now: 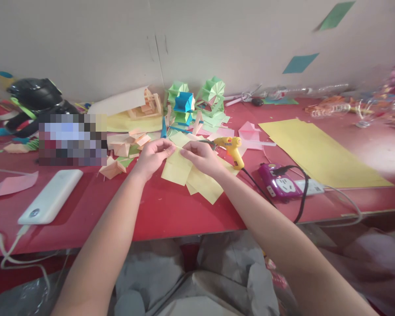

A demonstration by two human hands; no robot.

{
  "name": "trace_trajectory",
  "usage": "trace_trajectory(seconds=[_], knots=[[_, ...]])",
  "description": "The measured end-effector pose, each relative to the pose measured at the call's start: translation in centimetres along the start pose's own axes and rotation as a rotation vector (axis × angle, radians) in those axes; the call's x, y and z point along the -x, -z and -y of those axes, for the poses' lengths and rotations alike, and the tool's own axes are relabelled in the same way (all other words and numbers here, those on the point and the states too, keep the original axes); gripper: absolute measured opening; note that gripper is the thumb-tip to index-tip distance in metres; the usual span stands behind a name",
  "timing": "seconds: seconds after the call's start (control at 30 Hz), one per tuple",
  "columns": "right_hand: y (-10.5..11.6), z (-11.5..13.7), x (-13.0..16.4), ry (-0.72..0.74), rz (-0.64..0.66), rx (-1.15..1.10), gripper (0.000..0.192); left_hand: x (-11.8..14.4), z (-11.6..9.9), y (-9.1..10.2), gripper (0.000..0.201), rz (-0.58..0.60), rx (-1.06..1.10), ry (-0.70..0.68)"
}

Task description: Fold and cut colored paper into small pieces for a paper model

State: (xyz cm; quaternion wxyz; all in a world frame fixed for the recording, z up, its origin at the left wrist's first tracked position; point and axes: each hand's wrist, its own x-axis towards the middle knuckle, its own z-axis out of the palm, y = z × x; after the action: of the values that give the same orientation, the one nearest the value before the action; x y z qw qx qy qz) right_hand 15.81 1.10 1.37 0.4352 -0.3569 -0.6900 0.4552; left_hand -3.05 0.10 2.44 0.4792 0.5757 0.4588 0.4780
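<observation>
A pale yellow sheet of paper (176, 168) hangs between my two hands, its top edge pinched at both sides. My left hand (154, 157) grips the left part of that edge with thumb and fingers. On the right part, my right hand (200, 156) pinches the same edge, close to the left. More pale yellow paper squares (208, 186) lie loosely spread under and beside it on the red table (187, 219). Just behind my right hand rests a yellow hot glue gun (232, 149). Folded peach paper pieces (120, 147) lie left of my left hand.
Folded green paper shapes (213, 90) and a blue paper piece (184, 102) stand at the back. A purple power adapter (279, 184) with cables sits right, near a large yellow sheet (322, 151). A white power bank (52, 197) lies left; a black object (36, 96) stands behind.
</observation>
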Motion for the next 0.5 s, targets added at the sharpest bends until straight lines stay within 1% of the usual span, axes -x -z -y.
trace_trajectory(seconds=[0.33,0.5], knots=[[0.10,0.14,0.14,-0.002,0.001,0.022,0.024,0.03,-0.09,-0.01,0.034,0.017,0.022,0.011],[0.23,0.12,0.18,0.012,0.015,0.035,0.022,0.19,-0.50,-0.25,0.036,0.049,-0.006,0.008]])
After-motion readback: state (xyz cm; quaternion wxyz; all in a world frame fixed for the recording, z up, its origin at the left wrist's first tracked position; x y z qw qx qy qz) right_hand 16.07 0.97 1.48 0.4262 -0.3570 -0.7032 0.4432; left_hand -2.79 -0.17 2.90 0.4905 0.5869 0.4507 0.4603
